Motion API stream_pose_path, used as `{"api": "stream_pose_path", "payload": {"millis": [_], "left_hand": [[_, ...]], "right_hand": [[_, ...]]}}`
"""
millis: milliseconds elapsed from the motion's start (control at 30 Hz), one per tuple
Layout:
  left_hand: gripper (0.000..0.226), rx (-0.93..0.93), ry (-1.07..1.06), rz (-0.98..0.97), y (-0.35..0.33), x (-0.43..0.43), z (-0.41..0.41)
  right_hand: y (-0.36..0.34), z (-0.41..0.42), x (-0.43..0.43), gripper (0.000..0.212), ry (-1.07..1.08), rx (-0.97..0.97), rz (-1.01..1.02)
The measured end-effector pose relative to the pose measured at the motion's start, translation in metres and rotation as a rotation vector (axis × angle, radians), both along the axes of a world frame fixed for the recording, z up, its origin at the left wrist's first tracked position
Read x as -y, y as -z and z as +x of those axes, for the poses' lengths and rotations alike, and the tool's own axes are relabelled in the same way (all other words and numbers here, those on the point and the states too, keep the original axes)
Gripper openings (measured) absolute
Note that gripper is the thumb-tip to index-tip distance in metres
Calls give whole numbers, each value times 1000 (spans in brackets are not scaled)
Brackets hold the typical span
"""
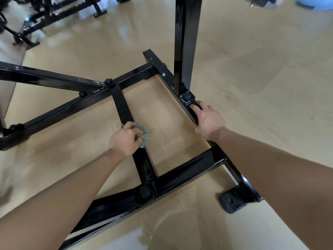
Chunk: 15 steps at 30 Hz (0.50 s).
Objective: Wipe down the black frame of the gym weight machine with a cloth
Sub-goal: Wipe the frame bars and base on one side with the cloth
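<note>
- You're mid-wipe on the base of the black frame (pixel 180 174), which lies low on the pale wooden floor (pixel 252 87).
- Your left hand (pixel 124 138) holds the cloth (pixel 144 135) bunched and pressed on the inner cross bar (pixel 120 103), about halfway along.
- Your right hand (pixel 207 120) is wrapped over the side rail (pixel 160 66), just beside the upright post (pixel 187 42), likely as a brace.
- Next, you'd probably slide along the bar toward a joint, keeping even pressure.
- The tubing is square, glossy, painted metal with rounded bolt caps; the cloth looks soft, grey-green and crumpled.
</note>
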<state>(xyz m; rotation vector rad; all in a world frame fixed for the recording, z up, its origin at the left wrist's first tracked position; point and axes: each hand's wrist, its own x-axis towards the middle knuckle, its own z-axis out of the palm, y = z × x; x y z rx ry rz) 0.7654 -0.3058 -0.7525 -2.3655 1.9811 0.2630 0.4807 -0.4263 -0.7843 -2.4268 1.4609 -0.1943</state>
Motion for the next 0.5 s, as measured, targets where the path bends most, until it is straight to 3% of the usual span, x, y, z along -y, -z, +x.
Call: {"api": "stream_pose_path", "payload": {"millis": [200,333,500], "left_hand": [[20,-262,28,-151,-9,-33,2],[11,-449,-322,-106,-14,-34,19],[17,-688,-877,-259,-22,-34,39]], "right_hand": [[-1,-1,-1,64,0,2,5],[-2,-1,-2,65,-1,1,-1],[-1,-1,-2,65,0,11,3]]}}
